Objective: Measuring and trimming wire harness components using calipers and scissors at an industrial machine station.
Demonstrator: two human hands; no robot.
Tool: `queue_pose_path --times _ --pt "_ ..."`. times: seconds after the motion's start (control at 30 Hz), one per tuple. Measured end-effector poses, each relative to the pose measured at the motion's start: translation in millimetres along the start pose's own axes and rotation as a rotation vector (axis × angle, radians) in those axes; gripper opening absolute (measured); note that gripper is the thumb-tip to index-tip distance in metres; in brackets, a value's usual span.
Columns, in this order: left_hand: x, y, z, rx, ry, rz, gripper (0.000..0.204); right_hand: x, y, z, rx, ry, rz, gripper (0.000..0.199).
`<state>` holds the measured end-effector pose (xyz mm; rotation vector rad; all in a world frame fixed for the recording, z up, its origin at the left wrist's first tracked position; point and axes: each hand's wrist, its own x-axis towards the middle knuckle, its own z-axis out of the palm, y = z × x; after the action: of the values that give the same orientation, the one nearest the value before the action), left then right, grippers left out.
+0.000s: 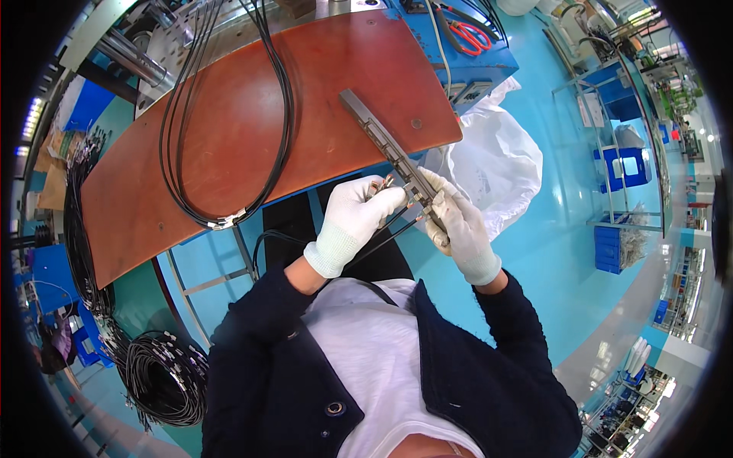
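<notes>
Both my hands wear white knit gloves and meet over the table's near edge. My right hand [463, 229] is wrapped round the near end of a long dark metal bar fixture [376, 131], which slants away over the tabletop. Beside that end, my left hand [355, 217] is closed in a pinch on a small brassy cable end [388, 181]. A black cable [388, 238] with a metal tip runs below my left fingers toward the fixture. The gloves partly hide how the cable ends meet the fixture.
Looped black cables [289, 114] lie on the reddish-brown table [359, 57], banded with white near its edge. Red-handled pliers [469, 37] rest on a blue cabinet [489, 69]. A white plastic bag [508, 156] stands at the right. Coiled cables [164, 378] sit lower left.
</notes>
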<state>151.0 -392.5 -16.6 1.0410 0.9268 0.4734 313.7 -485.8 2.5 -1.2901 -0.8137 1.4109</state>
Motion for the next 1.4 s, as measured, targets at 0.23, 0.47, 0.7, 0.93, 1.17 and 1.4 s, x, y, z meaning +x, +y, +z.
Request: queue_pose_path --times 0.23,0.47,0.7,0.93,1.17,1.4 --pt "-1 4 1 -0.156 -0.042 0.016 0.012 0 4 3 -0.126 -0.018 -0.016 0.044" --pt "4 -2 -16 -0.24 -0.22 0.039 0.02 4 1 -2 -0.071 0.039 -0.023 0.045" --pt "1 -12 -23 -0.183 -0.185 0.118 0.03 2 -3 -4 -0.079 0.063 0.001 0.048" --pt "-1 -11 -24 -0.225 -0.122 0.092 0.032 -3 -4 -7 -0.055 0.015 0.032 0.049" --pt "-6 -6 -19 -0.213 -0.088 0.084 0.034 -6 -4 -8 -0.045 -0.005 0.052 0.049" --pt "-8 -3 -15 -0.222 -0.037 0.121 0.026 -7 -2 -7 -0.047 0.0 0.038 0.05"
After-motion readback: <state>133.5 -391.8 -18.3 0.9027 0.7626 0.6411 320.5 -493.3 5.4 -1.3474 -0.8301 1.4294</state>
